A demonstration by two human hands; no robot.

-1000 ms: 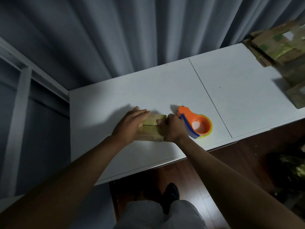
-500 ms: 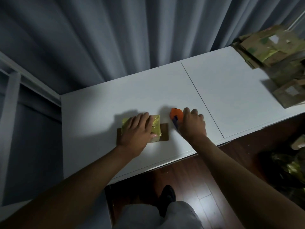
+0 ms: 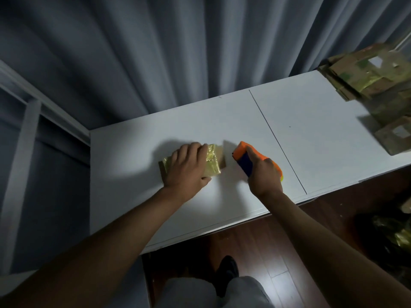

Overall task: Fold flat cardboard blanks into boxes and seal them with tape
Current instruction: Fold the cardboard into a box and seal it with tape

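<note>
On the white worktop (image 3: 133, 196), the left hand (image 3: 185, 168) lies flat with straight fingers pressing on a small cardboard box (image 3: 214, 160) covered with yellowish tape. Just to its right, apart from the box, the right hand (image 3: 263, 174) has its fingers curled round an orange and blue tape dispenser (image 3: 243, 157). Far right, at the worktop's end, sits a heap of taped cardboard boxes (image 3: 375, 78).

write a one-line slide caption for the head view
Left hand presses flat on a small taped cardboard box on the white table while the right hand grips an orange tape dispenser beside it.
</note>
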